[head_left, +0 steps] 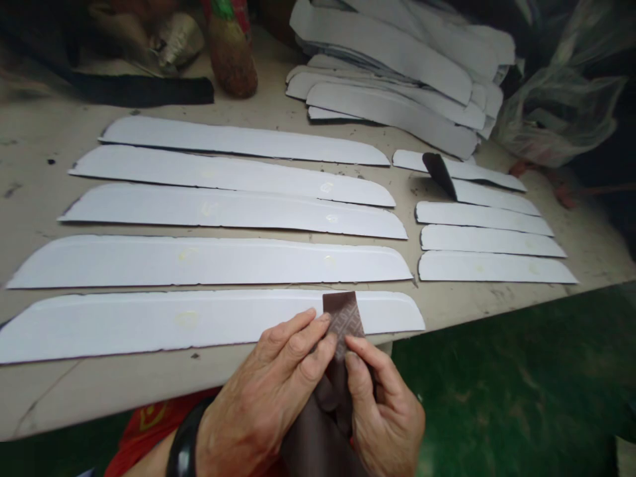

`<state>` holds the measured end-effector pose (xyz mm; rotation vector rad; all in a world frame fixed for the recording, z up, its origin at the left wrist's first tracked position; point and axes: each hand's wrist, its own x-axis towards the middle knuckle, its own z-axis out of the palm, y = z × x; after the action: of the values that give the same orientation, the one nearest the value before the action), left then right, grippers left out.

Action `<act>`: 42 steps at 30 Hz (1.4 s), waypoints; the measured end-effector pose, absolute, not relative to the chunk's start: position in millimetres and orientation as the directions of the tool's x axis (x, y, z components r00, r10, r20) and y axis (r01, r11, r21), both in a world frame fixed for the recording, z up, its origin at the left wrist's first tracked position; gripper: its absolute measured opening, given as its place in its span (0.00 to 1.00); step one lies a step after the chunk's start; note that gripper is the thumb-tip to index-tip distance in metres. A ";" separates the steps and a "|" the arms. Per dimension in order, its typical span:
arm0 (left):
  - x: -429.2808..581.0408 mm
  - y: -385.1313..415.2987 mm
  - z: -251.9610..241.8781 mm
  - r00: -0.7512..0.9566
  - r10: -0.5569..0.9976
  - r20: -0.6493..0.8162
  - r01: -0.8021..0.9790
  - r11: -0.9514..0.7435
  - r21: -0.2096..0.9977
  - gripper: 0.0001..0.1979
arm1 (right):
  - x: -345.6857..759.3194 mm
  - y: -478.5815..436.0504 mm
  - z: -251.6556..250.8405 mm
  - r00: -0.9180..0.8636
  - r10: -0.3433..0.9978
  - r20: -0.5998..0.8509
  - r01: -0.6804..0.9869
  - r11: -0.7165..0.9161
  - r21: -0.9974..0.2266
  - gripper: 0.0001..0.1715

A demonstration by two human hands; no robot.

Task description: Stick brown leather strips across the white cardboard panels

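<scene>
A dark brown strip with a printed pattern [348,321] lies across the right part of the nearest long white curved piece [124,324]. Its plain brown length hangs over the table edge toward me. My left hand [268,371] lies over the strip's left side, fingers stretched out and fingertips touching it; its thumb is hidden. My right hand [385,404] pinches the strip's right edge between thumb and index finger, just below the white piece. Yellowish marks show on the white piece.
Several more long white pieces [209,262] lie in rows behind. Shorter white pieces [497,266] are at the right, one with a brown flap [439,175] standing up. Behind are a white stack [392,112], a clear plastic bag [556,119], a stained bottle [231,59] and a black strip [149,91].
</scene>
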<state>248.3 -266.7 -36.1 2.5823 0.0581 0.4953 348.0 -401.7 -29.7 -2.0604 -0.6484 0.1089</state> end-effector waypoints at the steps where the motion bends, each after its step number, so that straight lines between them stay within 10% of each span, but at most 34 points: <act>1: 247.6 -266.1 -36.5 0.933 0.131 0.336 -0.059 -0.863 0.501 0.21 | 347.4 -401.1 -29.8 0.860 0.483 0.165 0.393 -0.418 -0.819 0.10; 22: 245.2 -263.0 -34.9 0.902 0.194 0.386 -0.100 -0.776 0.622 0.20 | 344.2 -393.9 -17.0 0.893 0.257 0.368 0.432 -0.269 -0.861 0.04; 31: 246.1 -265.0 -36.3 0.893 0.229 0.388 -0.119 -0.711 0.693 0.17 | 340.7 -390.9 -16.7 0.879 0.379 0.290 0.363 -0.135 -0.922 0.17; 42: 244.0 -262.7 -36.9 0.901 0.232 0.368 -0.101 -0.711 0.696 0.16 | 346.9 -397.2 -20.3 0.909 0.416 -0.001 0.206 -0.451 -0.868 0.10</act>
<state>244.0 -262.7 -36.9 2.2962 0.0928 0.5619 346.9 -397.2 -20.3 -2.0521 -0.4467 0.2607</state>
